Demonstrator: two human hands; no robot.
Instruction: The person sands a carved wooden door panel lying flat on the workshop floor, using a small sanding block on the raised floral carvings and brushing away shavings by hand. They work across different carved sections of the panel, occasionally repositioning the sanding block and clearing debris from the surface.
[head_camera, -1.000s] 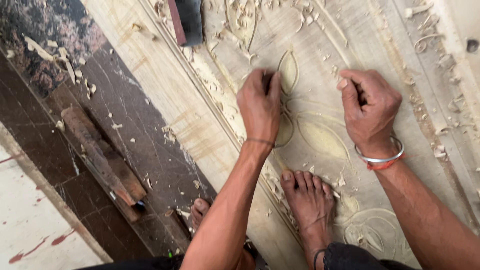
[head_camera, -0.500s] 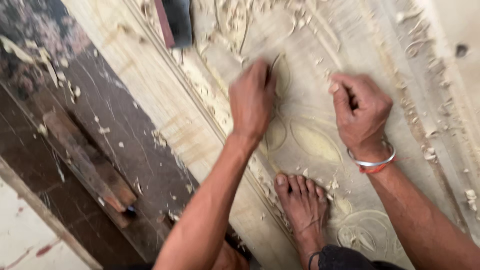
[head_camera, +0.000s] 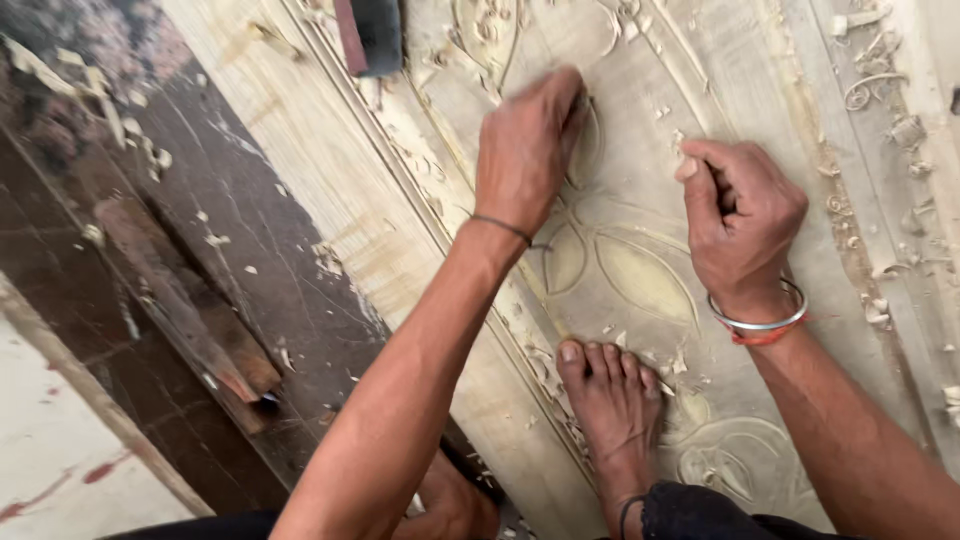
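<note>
Left hand (head_camera: 525, 150) curled tight, knuckles up, pressing down on the carved wooden panel (head_camera: 640, 270) at upper centre; what it grips is hidden. Right hand (head_camera: 740, 225) fisted at centre right, thumb up, contents unseen. Bare foot (head_camera: 612, 405) rests on the panel below.

Count at this moment: one carved wooden panel (head_camera: 640, 280) lay flat. Two hands were on it, left hand (head_camera: 525, 150) and right hand (head_camera: 745, 225). One bare foot (head_camera: 612, 400) rested on the panel. One metal bangle (head_camera: 760, 318) circled the right wrist. One dark block (head_camera: 368, 35) lay at the top edge.
</note>
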